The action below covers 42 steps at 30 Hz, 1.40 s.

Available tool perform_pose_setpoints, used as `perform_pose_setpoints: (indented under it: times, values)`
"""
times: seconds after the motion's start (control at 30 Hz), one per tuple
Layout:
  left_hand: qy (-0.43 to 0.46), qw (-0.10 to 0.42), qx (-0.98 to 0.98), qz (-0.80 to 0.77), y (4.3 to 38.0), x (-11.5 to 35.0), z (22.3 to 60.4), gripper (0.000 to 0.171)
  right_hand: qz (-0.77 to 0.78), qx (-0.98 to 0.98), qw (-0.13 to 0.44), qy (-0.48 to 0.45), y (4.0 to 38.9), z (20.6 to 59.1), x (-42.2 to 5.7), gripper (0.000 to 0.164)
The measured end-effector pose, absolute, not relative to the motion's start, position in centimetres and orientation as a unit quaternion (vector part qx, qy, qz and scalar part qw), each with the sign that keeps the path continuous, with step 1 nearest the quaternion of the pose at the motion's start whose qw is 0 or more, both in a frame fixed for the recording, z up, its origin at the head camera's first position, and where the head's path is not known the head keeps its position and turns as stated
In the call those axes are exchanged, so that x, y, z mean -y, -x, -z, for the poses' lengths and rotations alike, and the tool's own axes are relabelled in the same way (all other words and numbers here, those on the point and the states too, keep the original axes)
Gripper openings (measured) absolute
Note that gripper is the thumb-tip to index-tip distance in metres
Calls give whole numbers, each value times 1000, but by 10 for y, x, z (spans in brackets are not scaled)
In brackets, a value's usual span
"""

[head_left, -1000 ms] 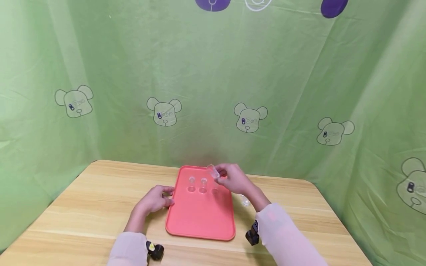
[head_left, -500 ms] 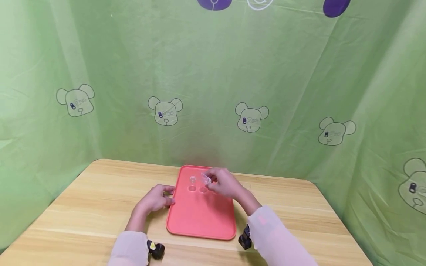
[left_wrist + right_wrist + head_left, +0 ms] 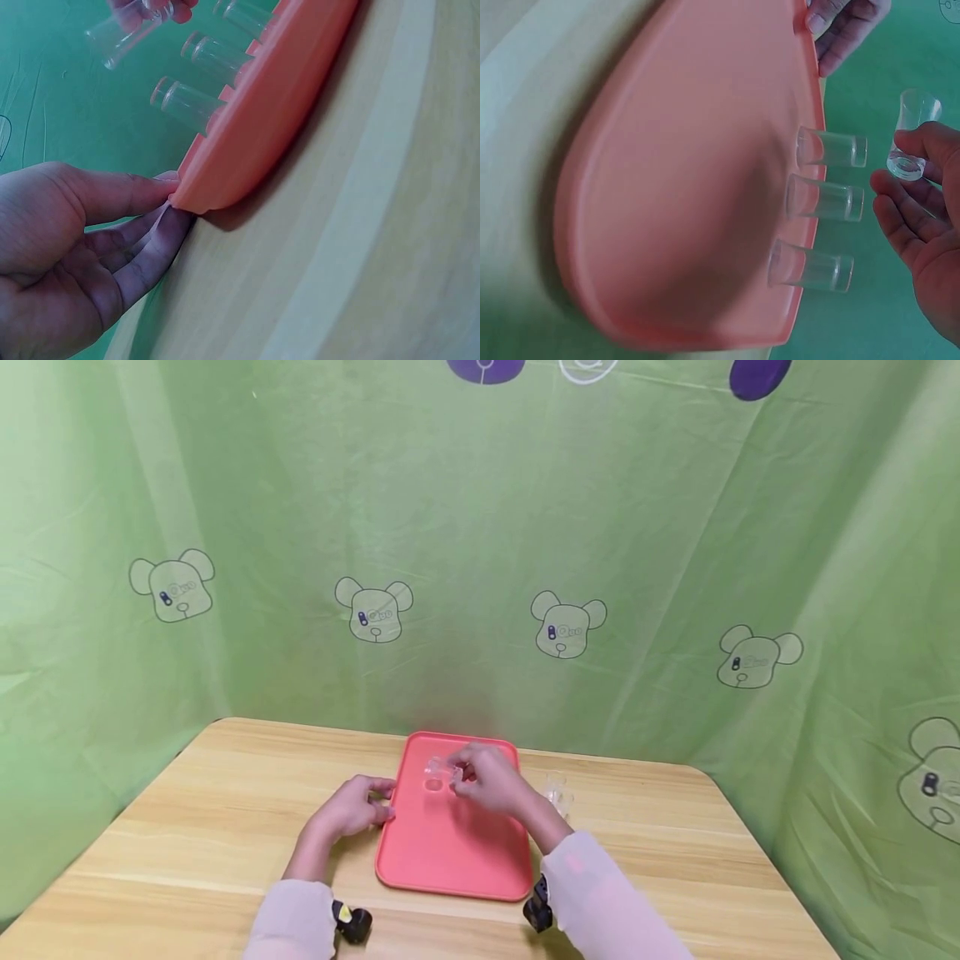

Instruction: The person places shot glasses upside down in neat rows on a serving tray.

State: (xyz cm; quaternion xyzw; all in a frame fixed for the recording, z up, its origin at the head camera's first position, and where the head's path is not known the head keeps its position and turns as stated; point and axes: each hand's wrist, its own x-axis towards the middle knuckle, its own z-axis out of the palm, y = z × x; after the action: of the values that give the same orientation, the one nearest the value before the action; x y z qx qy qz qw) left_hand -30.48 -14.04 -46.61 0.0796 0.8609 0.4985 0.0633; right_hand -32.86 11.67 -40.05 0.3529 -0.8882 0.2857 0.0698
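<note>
My left hand [image 3: 351,808] pinches the left edge of a coral-red tray [image 3: 450,868], thumb over the rim and fingers beneath, as the left wrist view [image 3: 199,176] shows at the tray's edge. My right hand [image 3: 489,778] holds a small clear shot glass [image 3: 915,124] near its thick base, tilted, above the tray's far part. Three similar glasses stand in a row on the tray: one nearest my left hand [image 3: 832,148], a middle glass [image 3: 825,199] and an outer glass [image 3: 811,266]. In the head view my right hand covers part of the row.
More clear glasses [image 3: 557,792] stand on the wooden table [image 3: 645,843] just right of the tray. A green curtain [image 3: 465,527] with bear-head prints hangs behind the table and along both sides.
My right hand has moved left across the tray with the shot glass and lowered slightly. My left hand has kept its hold on the tray edge.
</note>
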Motion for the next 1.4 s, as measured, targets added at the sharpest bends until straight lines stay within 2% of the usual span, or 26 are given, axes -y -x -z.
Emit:
perform_pose_setpoints:
  times: [0.17,0.57,0.9,1.07,1.4]
  values:
    - [-77,63,-862,-497,305,141,467,52,-293,890,62,-344,327,405,-113,28]
    - [-78,62,-859,-503,306,140,467,53,-289,887,57,-355,325,408,-105,15]
    - [-87,56,-860,-500,306,142,468,52,-253,905,70,-335,322,412,-101,27]
    - [-86,57,-861,-499,307,142,468,53,-239,906,80,-340,323,416,-99,17]
    - [-88,59,-861,-498,307,143,467,53,-241,902,74,-350,323,420,-96,16]
